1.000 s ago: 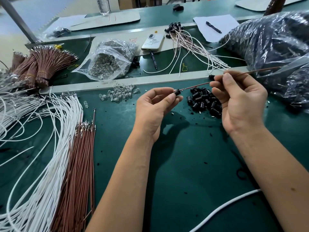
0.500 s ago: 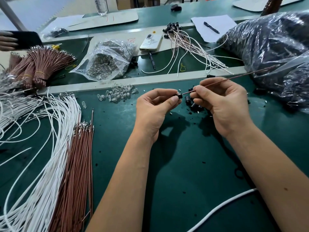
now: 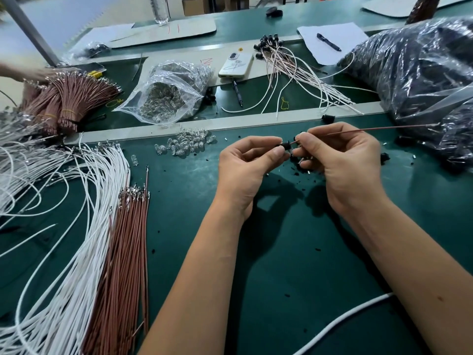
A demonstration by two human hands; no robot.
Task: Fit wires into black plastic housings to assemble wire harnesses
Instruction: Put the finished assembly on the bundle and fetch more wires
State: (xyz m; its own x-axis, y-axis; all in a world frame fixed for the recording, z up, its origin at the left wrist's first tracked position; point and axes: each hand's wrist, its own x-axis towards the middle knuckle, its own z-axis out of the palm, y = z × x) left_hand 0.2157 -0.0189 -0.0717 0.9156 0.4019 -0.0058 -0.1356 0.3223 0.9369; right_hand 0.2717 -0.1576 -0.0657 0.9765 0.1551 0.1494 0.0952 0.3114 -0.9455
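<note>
While my left hand [image 3: 252, 165] pinches the black housing [image 3: 286, 145] at thumb and fingertip, my right hand [image 3: 343, 160] grips the brown wire [image 3: 371, 128] just beside it, wire end meeting the housing above the green mat [image 3: 294, 265]. Loose brown wires [image 3: 128, 252] and white wires [image 3: 76, 226] lie well to the left.

Both your forearms come up from the near edge, bare, converging twd the middle. Your left hand [image 3: 247, 165] sits palm inward, fingers curled, thumb and index tips pinched together at its upper right. Your right hand [image 3: 345, 160] is just beside it, back of hand twd you, fingers curled, thumb and index pinched at its upper left. Fingertips of both hands nearly meet; wrists roughly level.
</note>
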